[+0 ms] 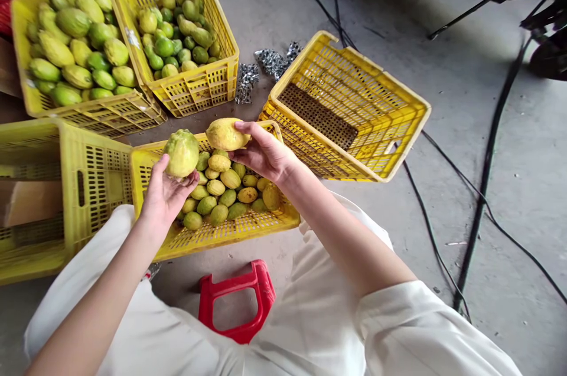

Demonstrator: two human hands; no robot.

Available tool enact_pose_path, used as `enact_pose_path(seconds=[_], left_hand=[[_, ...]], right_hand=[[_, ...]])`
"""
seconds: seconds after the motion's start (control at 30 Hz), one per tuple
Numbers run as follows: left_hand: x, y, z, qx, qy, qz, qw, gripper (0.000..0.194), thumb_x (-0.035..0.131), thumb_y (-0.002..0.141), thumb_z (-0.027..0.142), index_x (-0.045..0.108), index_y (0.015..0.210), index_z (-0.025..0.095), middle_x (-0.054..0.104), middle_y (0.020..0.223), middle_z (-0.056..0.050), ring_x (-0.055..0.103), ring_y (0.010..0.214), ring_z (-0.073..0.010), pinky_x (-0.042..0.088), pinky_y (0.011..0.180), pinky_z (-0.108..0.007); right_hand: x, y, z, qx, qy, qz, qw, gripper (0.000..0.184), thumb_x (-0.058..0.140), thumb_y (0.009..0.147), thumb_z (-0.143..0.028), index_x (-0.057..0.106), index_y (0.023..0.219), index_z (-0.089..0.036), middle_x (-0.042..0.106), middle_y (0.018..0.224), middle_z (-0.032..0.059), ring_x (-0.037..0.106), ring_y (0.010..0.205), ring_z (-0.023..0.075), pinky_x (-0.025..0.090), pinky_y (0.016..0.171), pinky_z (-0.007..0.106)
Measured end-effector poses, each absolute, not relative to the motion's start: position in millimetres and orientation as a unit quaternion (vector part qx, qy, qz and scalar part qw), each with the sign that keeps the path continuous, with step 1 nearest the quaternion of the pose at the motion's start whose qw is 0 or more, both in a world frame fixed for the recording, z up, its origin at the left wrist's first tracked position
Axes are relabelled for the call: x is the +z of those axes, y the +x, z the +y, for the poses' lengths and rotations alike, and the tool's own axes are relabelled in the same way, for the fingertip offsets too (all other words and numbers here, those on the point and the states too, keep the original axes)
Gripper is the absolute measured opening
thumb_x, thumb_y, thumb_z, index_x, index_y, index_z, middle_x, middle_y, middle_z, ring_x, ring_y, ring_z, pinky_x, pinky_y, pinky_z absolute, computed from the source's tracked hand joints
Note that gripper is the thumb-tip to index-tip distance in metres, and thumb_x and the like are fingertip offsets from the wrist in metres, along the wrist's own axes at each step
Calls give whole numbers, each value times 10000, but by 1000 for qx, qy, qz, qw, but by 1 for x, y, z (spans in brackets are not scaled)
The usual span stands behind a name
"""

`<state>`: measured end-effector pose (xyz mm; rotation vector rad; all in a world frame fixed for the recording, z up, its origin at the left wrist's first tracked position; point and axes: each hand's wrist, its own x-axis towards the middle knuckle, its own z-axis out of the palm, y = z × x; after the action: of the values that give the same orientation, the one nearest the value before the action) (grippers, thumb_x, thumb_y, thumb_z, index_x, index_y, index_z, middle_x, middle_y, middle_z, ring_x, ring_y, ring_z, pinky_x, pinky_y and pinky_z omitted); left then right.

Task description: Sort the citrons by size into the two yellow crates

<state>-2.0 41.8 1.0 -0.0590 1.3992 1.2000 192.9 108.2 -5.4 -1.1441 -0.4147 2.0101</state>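
Note:
My left hand [166,193] is closed around a bumpy green-yellow lemon [181,153], held up over the near crate. Beside it, my right hand [266,151] grips a yellow lemon [227,134] between thumb and fingers; the two fruits are close but apart. Below both hands is a yellow plastic crate [212,241] between my knees, its bottom covered with several smaller green and yellow lemons [215,187]. My forearms and hands hide parts of that crate.
Two yellow crates, one far left [88,105] and one beside it [195,95], hold green and yellow fruit. An open crate [349,104] stands right; another [100,175] at left contains cardboard [33,202]. A red stool [239,299] and black cables [482,187] are on the floor.

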Motion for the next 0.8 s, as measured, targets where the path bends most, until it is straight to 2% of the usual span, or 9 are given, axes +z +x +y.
enact_pose_path(seconds=[0.1,0.23,0.4,0.6,0.8], left_hand=[[7,-2,43,531,-35,587,610,176,661,986,425,702,1066,275,787,1022,-53,706,1241,-264,625,1048,-360],[15,-1,44,536,-42,570,621,164,628,1000,377,699,1129,306,813,1082,-22,716,1258,-276,624,1081,-433],[15,-1,43,536,-33,569,622,162,622,1015,355,705,1135,286,811,1108,-35,707,1275,-260,621,1055,-376],[11,-2,42,544,-34,571,614,188,684,992,442,693,1061,268,808,1074,-53,681,1285,-282,614,1006,-342],[14,-4,43,541,-25,594,595,144,726,914,371,668,1037,325,806,1068,-38,716,1263,-282,647,975,-365]], right_hand=[[-2,191,108,783,-454,-152,398,223,840,806,-364,709,960,-270,760,879,-19,727,839,163,652,782,263],[5,189,109,775,-464,-126,410,148,794,867,-304,682,951,-256,756,872,-13,714,879,170,648,851,286],[6,190,109,777,-480,-112,391,113,751,938,-314,667,974,-248,729,798,-18,736,904,184,637,891,314],[3,191,109,788,-472,-113,378,236,838,852,-372,676,990,-269,772,870,25,785,957,235,681,819,335],[4,190,110,795,-454,-103,389,142,773,870,-299,668,958,-264,767,887,32,789,977,230,700,894,335]])
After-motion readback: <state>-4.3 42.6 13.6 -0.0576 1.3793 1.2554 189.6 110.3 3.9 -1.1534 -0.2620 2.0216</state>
